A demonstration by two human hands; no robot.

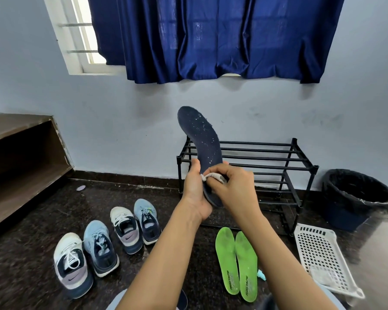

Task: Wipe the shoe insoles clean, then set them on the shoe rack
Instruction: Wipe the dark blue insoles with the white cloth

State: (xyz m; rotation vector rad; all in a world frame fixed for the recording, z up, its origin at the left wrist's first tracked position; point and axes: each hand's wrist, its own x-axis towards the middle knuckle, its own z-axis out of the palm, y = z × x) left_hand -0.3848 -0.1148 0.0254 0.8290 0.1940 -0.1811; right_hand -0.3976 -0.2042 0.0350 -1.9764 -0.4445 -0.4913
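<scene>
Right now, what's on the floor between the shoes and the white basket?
Two green insoles lie side by side there, plus a small teal thing; head view shows it.

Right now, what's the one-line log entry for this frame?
step: wiping | left hand: holds navy insole upright | right hand: pinches cloth against it | green insoles: on floor | shoe rack: behind hands

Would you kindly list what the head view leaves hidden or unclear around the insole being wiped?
Head view:
- heel of the dark insole: covered by left hand and right hand.
- cloth: mostly inside the right fingers.
- dark object at bottom edge: cut off, behind left forearm.
- white basket contents: blurred.
</scene>
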